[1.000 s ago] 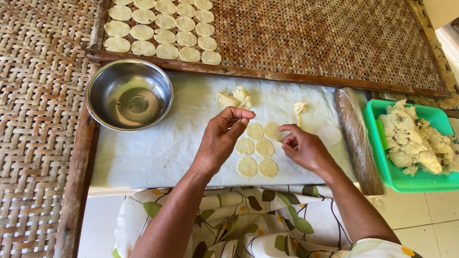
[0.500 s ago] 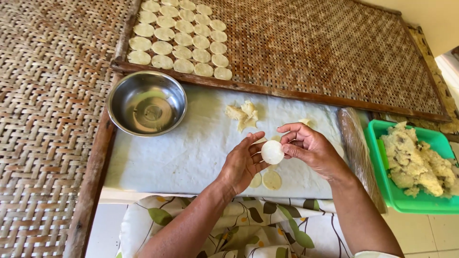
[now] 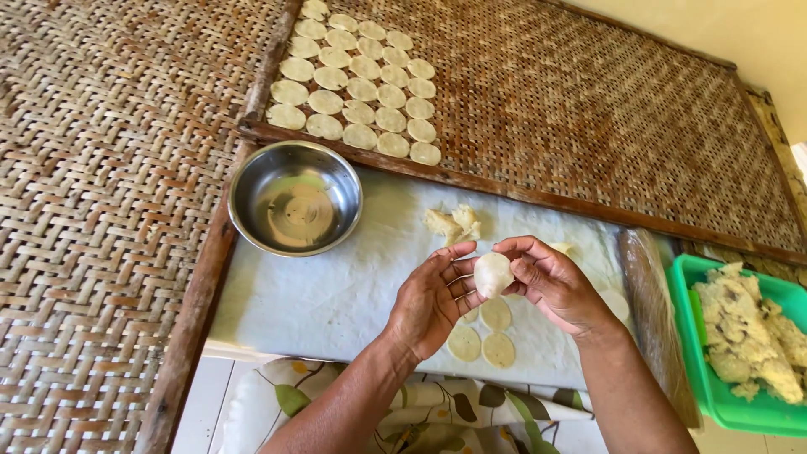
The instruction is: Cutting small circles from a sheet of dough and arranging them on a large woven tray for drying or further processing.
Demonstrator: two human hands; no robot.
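A small round dough disc (image 3: 493, 274) is lifted above the white cloth's near edge, pinched between the left hand (image 3: 433, 298) and right hand (image 3: 551, 282), both closed on it. Three discs (image 3: 485, 334) lie beneath; scraps (image 3: 454, 224) and a steel bowl (image 3: 295, 197) sit farther back. Apparently mid-transfer; setting it down flat calls for care.

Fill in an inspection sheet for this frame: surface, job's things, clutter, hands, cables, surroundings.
Surface: white cloth-covered board, wrinkled.
Job's things: pale round dough disc held up between both hands; three flat discs lie below on the cloth.
Clutter: empty steel bowl; dough scraps; wrapped rolling pin.
Hands: left hand and right hand both grip the disc.
Cables: nothing seen.
Surroundings: woven tray carrying rows of discs; green tub of dough.
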